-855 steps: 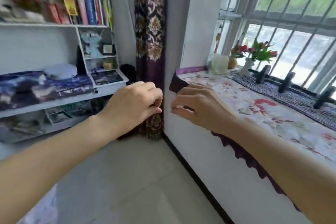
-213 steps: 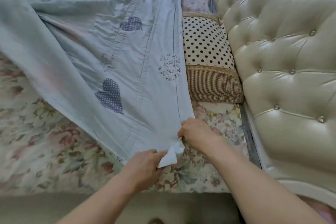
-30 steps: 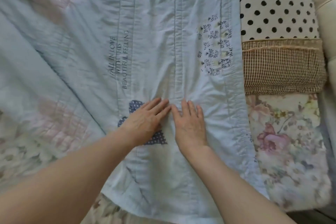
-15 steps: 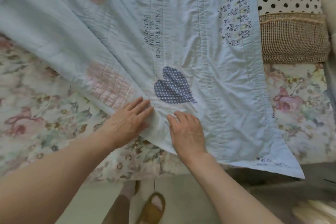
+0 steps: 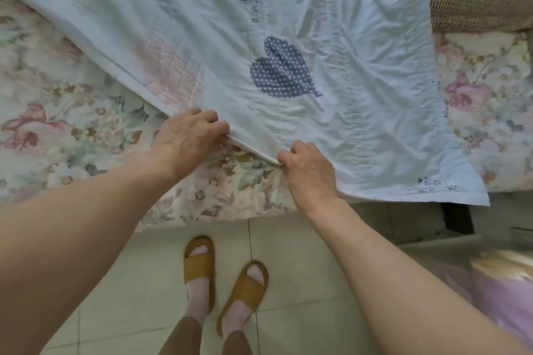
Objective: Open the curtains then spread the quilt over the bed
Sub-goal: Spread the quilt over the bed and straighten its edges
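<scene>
Pale blue quilt (image 5: 331,52) draped slantwise over the floral bed (image 5: 57,124), near edge pinched by both hands: left hand (image 5: 187,138) and right hand (image 5: 310,171) curled on the hem, slightly apart. Fingertips tucked under cloth, unseen. Far quilt cut off at top. Right corner overhanging the bed edge; tiled floor (image 5: 129,282) near, slippers (image 5: 225,277) below.

Both bare forearms extend forward and converge toward the quilt edge (image 5: 253,150). The left hand (image 5: 187,138) lies knuckles-up, fingers curled, gripping that edge. The right hand (image 5: 310,170), just beside it along the same edge, pinches the fabric between thumb and curled fingers. Both feet stand below in slippers (image 5: 225,277).
</scene>
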